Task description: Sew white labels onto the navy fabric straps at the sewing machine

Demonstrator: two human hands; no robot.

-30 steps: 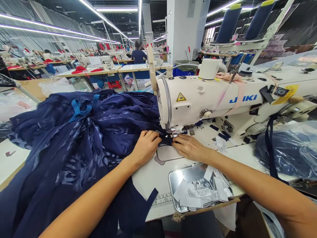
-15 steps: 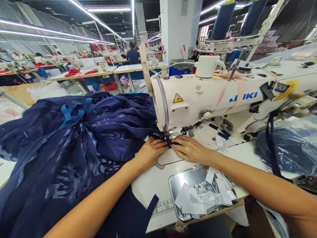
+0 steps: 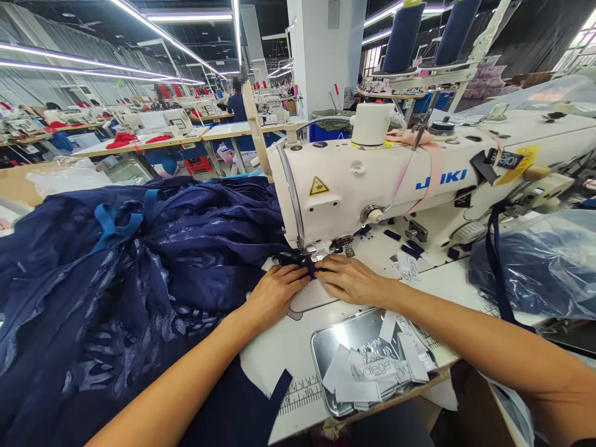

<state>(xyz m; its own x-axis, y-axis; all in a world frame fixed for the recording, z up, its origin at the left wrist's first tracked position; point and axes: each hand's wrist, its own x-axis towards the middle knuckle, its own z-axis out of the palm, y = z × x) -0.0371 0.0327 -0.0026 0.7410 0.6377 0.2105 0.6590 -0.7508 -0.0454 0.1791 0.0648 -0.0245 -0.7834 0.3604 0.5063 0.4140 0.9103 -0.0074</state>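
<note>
At the needle end of a white industrial sewing machine (image 3: 335,174), my left hand (image 3: 272,295) presses a small fold of navy fabric (image 3: 309,268) with its fingertips. From the other side my right hand (image 3: 351,280) grips the same fold, thumb and fingers close together. Only a narrow gap parts the two hands, just in front of the presser foot (image 3: 313,251). Left of the machine spreads a heap of navy garments (image 3: 205,242) with lighter patterned areas, and a blue strap (image 3: 116,225) is looped on top. Part of the held edge is hidden under my fingers.
A metal tray (image 3: 318,357) of white printed labels (image 3: 367,372) lies at the table's front edge. Navy scraps (image 3: 412,249) dot the machine bed. Bagged navy fabric (image 3: 535,273) sits at right, below large thread cones (image 3: 404,37). A person (image 3: 237,105) is far behind.
The whole view has shifted a little, so the machine and table appear further left. Both hands stay by the presser foot on the navy fabric, with little visible movement.
</note>
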